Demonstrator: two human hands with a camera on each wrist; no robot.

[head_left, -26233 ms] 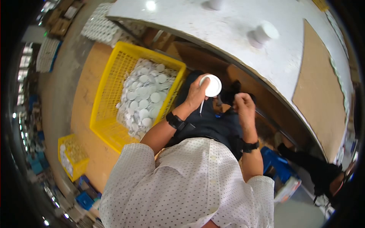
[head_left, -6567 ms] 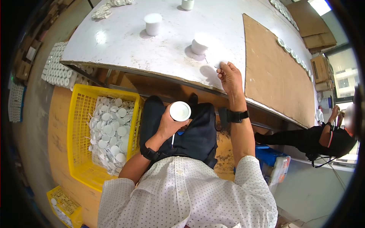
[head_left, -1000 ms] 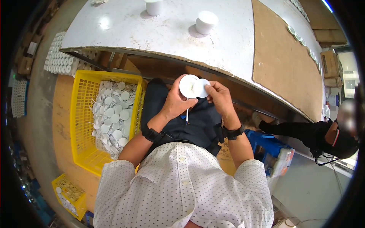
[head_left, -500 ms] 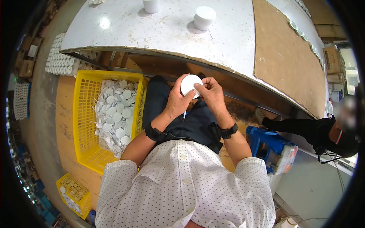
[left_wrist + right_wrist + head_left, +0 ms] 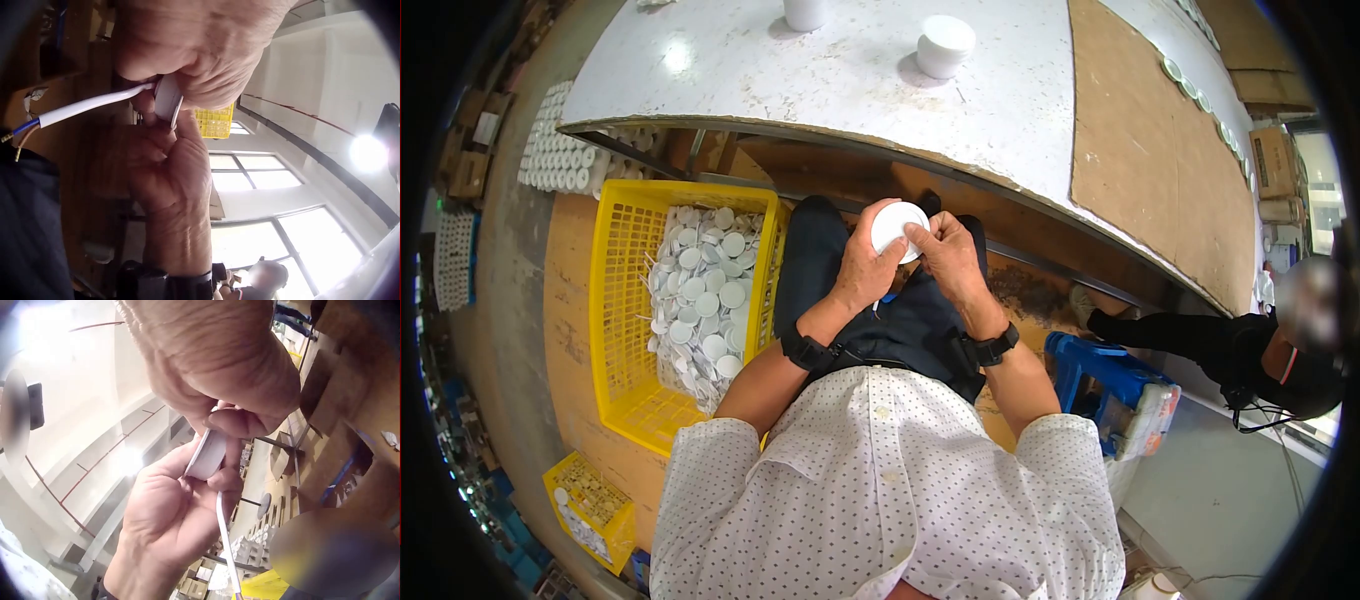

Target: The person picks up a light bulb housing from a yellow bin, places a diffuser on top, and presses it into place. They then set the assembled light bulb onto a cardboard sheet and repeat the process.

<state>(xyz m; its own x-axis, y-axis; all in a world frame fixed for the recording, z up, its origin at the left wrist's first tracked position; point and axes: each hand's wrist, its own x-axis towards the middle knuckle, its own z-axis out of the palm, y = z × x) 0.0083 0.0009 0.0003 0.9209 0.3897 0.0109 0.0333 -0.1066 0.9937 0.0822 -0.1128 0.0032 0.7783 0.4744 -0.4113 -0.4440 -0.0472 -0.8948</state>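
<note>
Between both hands, over the lap, is a white round piece (image 5: 889, 223) with a flat disc on its top. The left hand (image 5: 866, 262) grips its rim from the left, thumb across the face. From the right, the right hand (image 5: 949, 259) pinches the edge, its thumb pressing on the disc. In the left wrist view a white cable (image 5: 90, 107) comes out of the piece's side and ends in blue and brown wires. The right wrist view shows the piece's side wall (image 5: 209, 456) between the fingers of both hands.
A yellow crate (image 5: 623, 310) of white discs stands at the left, a smaller yellow crate (image 5: 613, 528) below it. White cups (image 5: 945, 48) and a brown board (image 5: 1135, 150) lie on the white table (image 5: 840, 90). A blue stool (image 5: 1100, 362) and another person (image 5: 1200, 335) are at the right.
The disc, held partly off the round piece a second ago, now lies over it. The right hand has moved in to the rim, and both hands have shifted slightly since.
</note>
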